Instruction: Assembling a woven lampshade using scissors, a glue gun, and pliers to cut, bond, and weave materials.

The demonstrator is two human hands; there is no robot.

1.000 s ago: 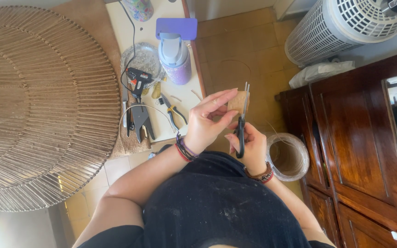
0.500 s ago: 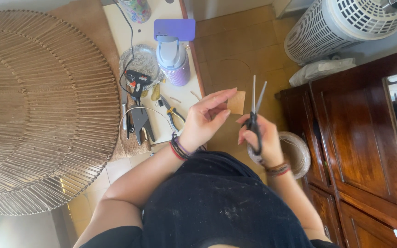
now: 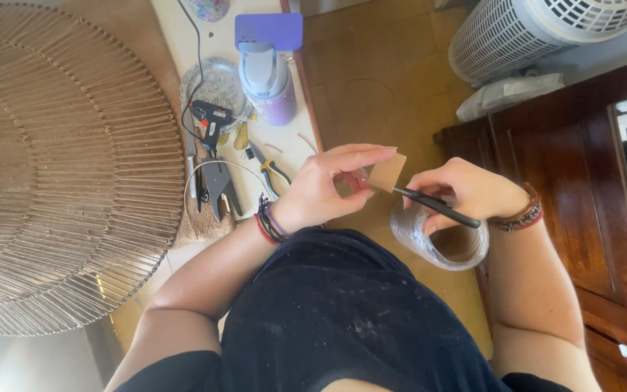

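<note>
1. The big round woven mat of thin tan sticks [image 3: 52, 167] lies flat at the person's left side. It fills most of that side, and no hand touches it.
2. The white plastic basket with many little holes [image 3: 517, 36] stands far off by the dark brown wooden cabinet [image 3: 582, 196]. A crumpled white bag [image 3: 506, 93] lies at its foot.
3. The long white tabletop [image 3: 175, 43] holds the tools: a purple drinking bottle with a grey lid [image 3: 268, 76], a black glue gun with an orange tip [image 3: 208, 120], a foil dish [image 3: 215, 86], yellow-handled pliers [image 3: 270, 168] and a black cutter [image 3: 219, 187]. All lie untouched. I see no label to tell about on any of them.
4. The clear roll of shiny tape [image 3: 440, 243] sits on the floor right under the hands.
5. The left hand [image 3: 328, 185] is curled, with its fingers pinching the small brown square of card [image 3: 387, 173] and holding it up over the floor.
6. The right hand [image 3: 466, 192] is closed around the black scissors [image 3: 429, 205]. The blades meet the lower edge of the card.
7. I think the cutting is only starting. The card looks whole, with no snipped bits near it, so most of the cutting seems left to do.
</note>
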